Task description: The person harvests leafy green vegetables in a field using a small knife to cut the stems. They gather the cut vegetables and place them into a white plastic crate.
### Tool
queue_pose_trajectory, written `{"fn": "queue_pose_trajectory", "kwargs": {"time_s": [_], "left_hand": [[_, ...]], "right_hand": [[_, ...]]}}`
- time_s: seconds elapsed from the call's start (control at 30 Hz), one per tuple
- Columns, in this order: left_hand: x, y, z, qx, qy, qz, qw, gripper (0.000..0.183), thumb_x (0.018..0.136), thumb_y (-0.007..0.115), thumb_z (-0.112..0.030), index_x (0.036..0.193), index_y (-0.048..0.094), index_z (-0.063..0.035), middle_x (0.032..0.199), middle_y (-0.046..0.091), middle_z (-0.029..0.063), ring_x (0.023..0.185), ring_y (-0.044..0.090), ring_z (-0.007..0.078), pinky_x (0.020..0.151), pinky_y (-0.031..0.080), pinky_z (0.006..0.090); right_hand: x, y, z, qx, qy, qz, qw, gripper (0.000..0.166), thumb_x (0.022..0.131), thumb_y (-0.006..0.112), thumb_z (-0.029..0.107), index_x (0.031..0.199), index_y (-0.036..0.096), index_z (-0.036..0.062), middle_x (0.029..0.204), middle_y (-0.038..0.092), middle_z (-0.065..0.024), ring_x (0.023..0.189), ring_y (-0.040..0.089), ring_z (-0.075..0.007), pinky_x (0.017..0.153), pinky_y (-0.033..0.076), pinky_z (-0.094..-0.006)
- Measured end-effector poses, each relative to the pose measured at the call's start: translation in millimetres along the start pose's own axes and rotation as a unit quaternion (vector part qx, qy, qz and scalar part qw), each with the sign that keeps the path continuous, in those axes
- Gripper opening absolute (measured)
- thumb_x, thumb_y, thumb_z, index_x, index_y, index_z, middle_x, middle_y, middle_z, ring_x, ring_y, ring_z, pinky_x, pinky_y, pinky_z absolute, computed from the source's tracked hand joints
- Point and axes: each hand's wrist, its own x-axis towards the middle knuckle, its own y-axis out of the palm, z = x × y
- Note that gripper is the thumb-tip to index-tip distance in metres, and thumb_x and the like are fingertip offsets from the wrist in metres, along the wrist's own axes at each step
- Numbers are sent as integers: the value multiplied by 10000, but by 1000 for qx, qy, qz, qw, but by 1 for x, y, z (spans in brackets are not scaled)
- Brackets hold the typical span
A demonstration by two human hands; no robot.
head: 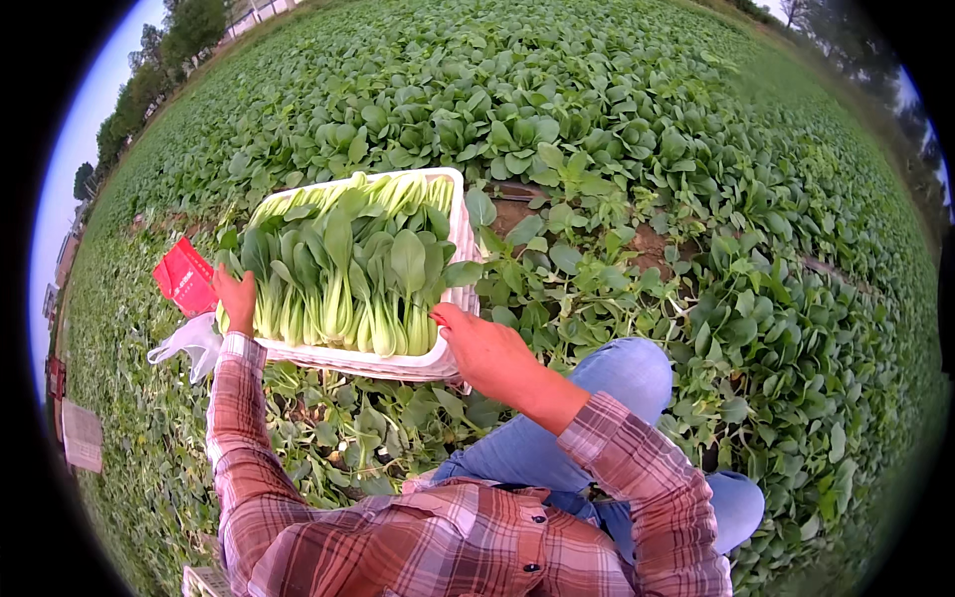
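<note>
In front of me stands a white plastic crate (358, 363), filled with rows of green bok choy (339, 298) whose pale stalks face me in the front row and show again along the far edge. My left hand (236, 297) is at the crate's left side, against the leaves, fingers partly hidden. At the right front corner, my right hand (477, 339) is closed around a small tool with a red part at the fingers and a thin dark end over the stalks. Its exact kind cannot be told.
A red packet (186, 278) bearing writing and a thin white plastic bag (192, 345) lie left of the crate. Leafy plants (522, 119) grow beyond it and at the right. Part of another white crate (203, 582) shows at the lower left.
</note>
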Motion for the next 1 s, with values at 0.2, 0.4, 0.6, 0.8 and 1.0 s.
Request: {"fn": "queue_pose_trajectory", "kwargs": {"time_s": [0.2,0.4,0.6,0.8,1.0], "left_hand": [[-88,-26,-161,-323,143,282,892,482,830,626,-125,1285,493,-41,1400,406,117,1292,385,237,1053,311,354],[-176,-15,-339,-395,262,490,732,405,862,613,-103,1254,528,-49,1404,395,94,1261,426,210,1021,371,351],[-234,-9,-461,-386,348,554,650,359,852,615,-75,1208,570,-68,1372,432,86,1244,446,210,1010,387,368],[-345,-3,-546,-365,392,648,542,377,830,628,-88,1201,572,-60,1299,493,85,1207,470,202,1004,381,373],[-416,27,-602,-317,498,649,480,386,822,639,-134,1185,567,-26,1112,625,133,1051,598,238,915,456,337]], "right_hand": [[-10,-80,85,-274,-122,18,954,339,792,617,152,1086,561,-7,848,657,-64,866,661,-192,630,514,-320],[-54,-185,134,-365,-156,144,906,357,818,593,193,1119,578,2,877,631,-60,856,632,-178,602,486,-315],[-93,-196,97,-380,-116,62,916,347,808,579,194,1094,576,-3,844,625,-74,808,622,-181,595,479,-313],[-116,-179,39,-385,-51,6,922,338,798,565,195,1068,575,-7,810,618,-88,761,612,-185,588,472,-312],[-141,-174,-15,-362,18,-98,927,330,788,551,196,1043,574,-12,777,612,-102,714,602,-189,582,465,-310]]}}
